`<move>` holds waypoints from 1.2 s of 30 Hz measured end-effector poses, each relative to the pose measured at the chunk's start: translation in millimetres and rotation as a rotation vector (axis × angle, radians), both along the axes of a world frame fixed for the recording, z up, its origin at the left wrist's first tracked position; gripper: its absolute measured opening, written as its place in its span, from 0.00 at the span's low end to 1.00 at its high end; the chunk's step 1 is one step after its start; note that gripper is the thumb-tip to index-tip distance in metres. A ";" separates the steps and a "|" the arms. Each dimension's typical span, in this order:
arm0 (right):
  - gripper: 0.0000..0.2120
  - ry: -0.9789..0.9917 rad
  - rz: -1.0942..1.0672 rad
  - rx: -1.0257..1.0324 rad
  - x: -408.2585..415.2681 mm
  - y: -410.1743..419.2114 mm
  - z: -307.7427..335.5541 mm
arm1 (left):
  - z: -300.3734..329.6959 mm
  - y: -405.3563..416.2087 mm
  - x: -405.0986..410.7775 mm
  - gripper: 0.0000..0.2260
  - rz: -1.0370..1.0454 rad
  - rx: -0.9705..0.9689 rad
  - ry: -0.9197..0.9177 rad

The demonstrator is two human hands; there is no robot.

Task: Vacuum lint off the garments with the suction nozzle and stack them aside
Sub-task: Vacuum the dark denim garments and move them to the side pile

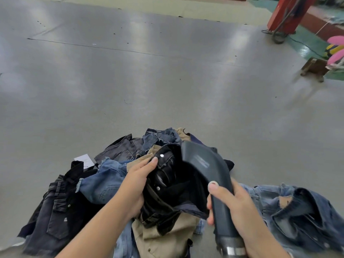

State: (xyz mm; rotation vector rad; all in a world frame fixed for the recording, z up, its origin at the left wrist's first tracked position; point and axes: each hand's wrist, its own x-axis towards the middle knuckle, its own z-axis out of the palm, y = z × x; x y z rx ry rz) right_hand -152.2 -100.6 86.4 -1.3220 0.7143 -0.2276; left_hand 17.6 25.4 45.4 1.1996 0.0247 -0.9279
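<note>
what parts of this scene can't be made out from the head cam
Head view only:
- Suction nozzle mouth: faces away from the camera, so contact with the black garment is unclear.
- Nozzle hose end: cut off by the bottom edge, below the right hand.
- Left hand fingertips: tucked under the black garment.
- White tag: print too small.
- Denim jacket: blurred, cut by the right edge.

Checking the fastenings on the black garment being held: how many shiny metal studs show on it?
2: one stud beside the left hand's fingertip, one stud lower, near that hand's palm. Folds of the black garment may hide more.
</note>
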 end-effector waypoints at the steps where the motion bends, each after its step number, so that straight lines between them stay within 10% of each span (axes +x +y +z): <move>1: 0.19 -0.003 -0.040 0.000 -1.5 -3.7 0.7 | -0.7 0.3 2.5 0.11 0.001 -0.011 0.058; 7: 0.13 -0.083 -0.148 -0.004 -10.8 -8.8 0.6 | -1.3 13.0 17.7 0.13 0.003 -0.264 0.300; 21: 0.18 -0.178 -0.285 -0.082 -14.6 -9.7 5.5 | 18.7 -33.4 44.6 0.15 0.111 -0.413 0.088; 31: 0.19 -0.041 -0.282 -0.081 -15.3 -15.0 2.6 | -171.1 39.7 -0.4 0.21 0.354 1.050 -0.010; 36: 0.13 0.003 -0.239 -0.102 -10.9 -11.6 -2.4 | -148.7 0.9 19.9 0.38 0.082 1.041 -1.151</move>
